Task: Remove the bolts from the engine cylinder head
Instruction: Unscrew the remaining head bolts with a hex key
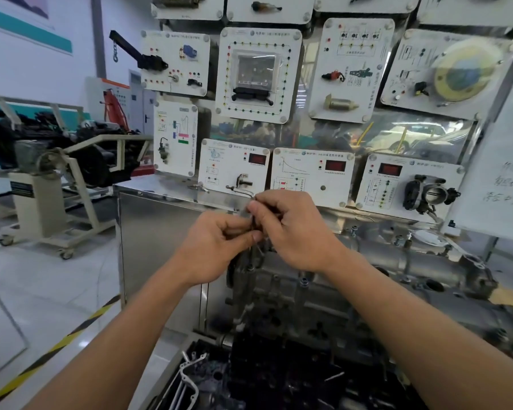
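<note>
The left hand [216,247] and right hand [290,232] were together over the left end of the cylinder head [279,294], fingers [240,223] of both pinching what seemed a slim dark bolt [253,224]. Likely stiff, light, oily steel; best gripped by its shank.

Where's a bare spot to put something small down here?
The steel ledge left of the left hand, below the display panels, looks bare. The cylinder head is crowded; the tray nearest the camera is full of parts.
</note>
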Demonstrator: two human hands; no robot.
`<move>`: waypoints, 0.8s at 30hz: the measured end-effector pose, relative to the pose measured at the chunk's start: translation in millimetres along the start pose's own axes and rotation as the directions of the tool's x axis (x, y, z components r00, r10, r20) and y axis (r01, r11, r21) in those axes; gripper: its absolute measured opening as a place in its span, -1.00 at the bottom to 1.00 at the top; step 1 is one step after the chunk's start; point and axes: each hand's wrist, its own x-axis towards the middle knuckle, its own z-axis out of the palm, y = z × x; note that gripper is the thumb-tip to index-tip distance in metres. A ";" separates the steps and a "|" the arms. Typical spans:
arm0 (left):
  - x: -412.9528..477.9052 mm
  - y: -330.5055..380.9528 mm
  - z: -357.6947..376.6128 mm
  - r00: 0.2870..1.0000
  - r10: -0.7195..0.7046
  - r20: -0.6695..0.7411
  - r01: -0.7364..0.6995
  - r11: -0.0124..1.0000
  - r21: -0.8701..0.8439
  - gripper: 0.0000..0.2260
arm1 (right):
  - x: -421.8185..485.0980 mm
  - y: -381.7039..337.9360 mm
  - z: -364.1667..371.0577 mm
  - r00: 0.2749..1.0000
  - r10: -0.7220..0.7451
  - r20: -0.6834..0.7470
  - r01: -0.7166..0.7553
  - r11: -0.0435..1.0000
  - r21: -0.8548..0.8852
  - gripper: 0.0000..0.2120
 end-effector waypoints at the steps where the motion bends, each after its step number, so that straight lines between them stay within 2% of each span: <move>1: -0.4 -1.5 -0.4 1.000 0.002 0.004 -0.002 1.000 0.006 -0.75 | 0.2 -1.0 2.3 1.000 0.014 0.008 -0.014 1.000 -0.010 -0.77; 3: -2.7 -4.8 0.4 1.000 0.000 0.000 0.000 1.000 0.016 -0.72 | -2.0 -1.9 6.9 0.999 0.039 0.015 -0.039 0.999 -0.010 -0.76; 5: -5.3 -7.8 2.2 1.000 0.006 -0.024 -0.007 1.000 -0.021 -0.86 | -4.5 -1.8 9.9 0.999 0.047 -0.004 -0.047 0.999 -0.009 -0.76; 8: -6.1 -12.2 6.2 0.997 0.007 -0.078 -0.011 0.999 -0.045 -0.89 | -5.8 0.7 11.6 0.997 0.072 -0.030 -0.071 0.997 0.030 -0.74; 14: -4.2 -13.9 11.0 0.994 0.005 -0.109 -0.006 1.000 -0.008 -0.86 | -11.2 12.0 22.7 0.965 0.199 -0.171 -0.149 0.952 0.268 -0.86; 17: -5.2 -10.3 14.5 0.993 0.025 -0.114 -0.025 1.000 0.003 -0.84 | -18.6 20.1 30.9 0.943 0.232 -0.240 -0.125 0.913 0.389 -0.93; 21: -7.9 -7.6 19.8 0.993 0.033 -0.110 -0.033 0.999 0.004 -0.82 | -24.1 24.8 43.5 0.882 0.280 -0.379 -0.054 0.859 0.509 -0.97; 24: -3.9 -9.0 23.2 0.985 0.030 -0.167 -0.031 1.000 -0.004 -0.85 | -17.3 23.2 49.1 0.820 0.361 -0.444 -0.049 0.817 0.574 -0.89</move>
